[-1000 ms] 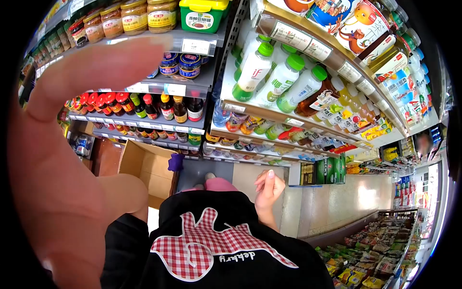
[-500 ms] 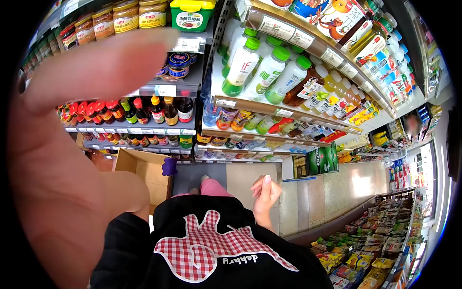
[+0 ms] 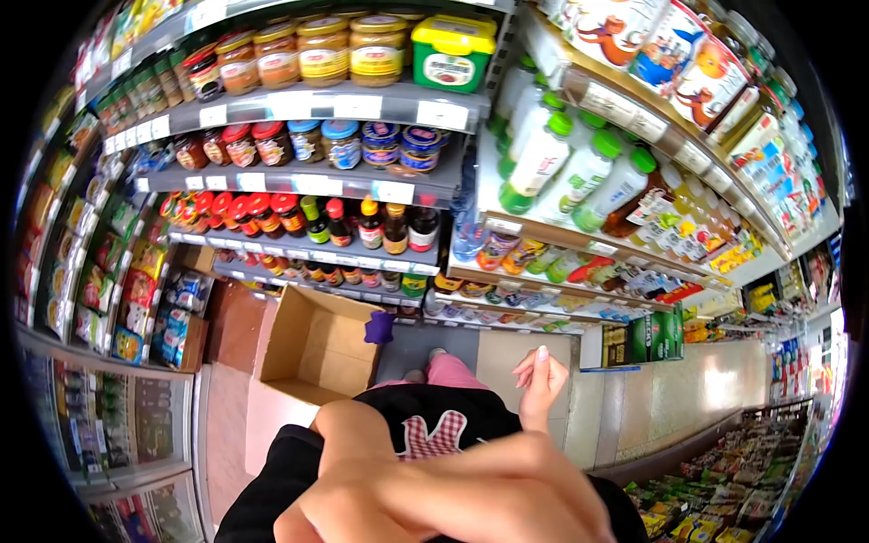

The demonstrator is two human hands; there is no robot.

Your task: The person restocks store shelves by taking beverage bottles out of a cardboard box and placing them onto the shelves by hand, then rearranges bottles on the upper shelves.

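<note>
My left hand (image 3: 434, 498) is large and close to the camera at the bottom, in front of my black top (image 3: 380, 403) with its checked appliqué. The back of that hand faces up, and its fingertips are hidden, so its grip does not show. Further out to the right, my right hand (image 3: 540, 380) hangs over the tiled floor with its fingers curled in and nothing visible in them. An open cardboard box (image 3: 317, 348) rests on the floor at left, with a purple item (image 3: 379, 328) at its right edge.
Ahead, a grey shelf (image 3: 299, 101) carries jars and sauce bottles (image 3: 369, 224). At right stand green-capped drink bottles (image 3: 540, 163) and a green carton (image 3: 655, 336). A snack display (image 3: 724, 489) lines the lower right; a glass-fronted cooler (image 3: 118, 416) stands at left.
My left hand has dropped from in front of the shelves, close to the camera, to my chest. The view has shifted left. My right hand stays curled.
</note>
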